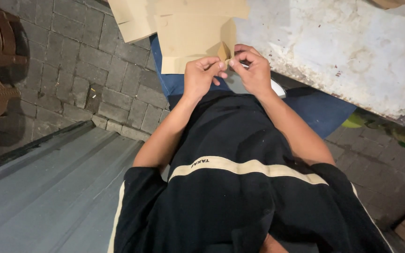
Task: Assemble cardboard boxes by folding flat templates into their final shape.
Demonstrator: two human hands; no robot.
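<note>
A small folded corner of a tan card sheet (191, 40) is pinched by the left hand (201, 75) and right hand (254, 70), fingertips closed together. The fold could be creased crooked if the unsupported sheet slides off the lap.

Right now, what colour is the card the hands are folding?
Light tan-brown card, plain with no pattern; the head view shows it.

Tan-brown cardboard sheet (191, 40) at fingertips of left hand (201, 75) and right hand (255, 70), plain, unprinted. Beyond right hand: table top (348, 51) dirty white, rust-brown speckles. Below hands: black shirt (240, 187), cream band across chest; blue trousers (322, 110). Left of left hand: grey brick paving (85, 61), grey corrugated sheet (48, 192).
</note>
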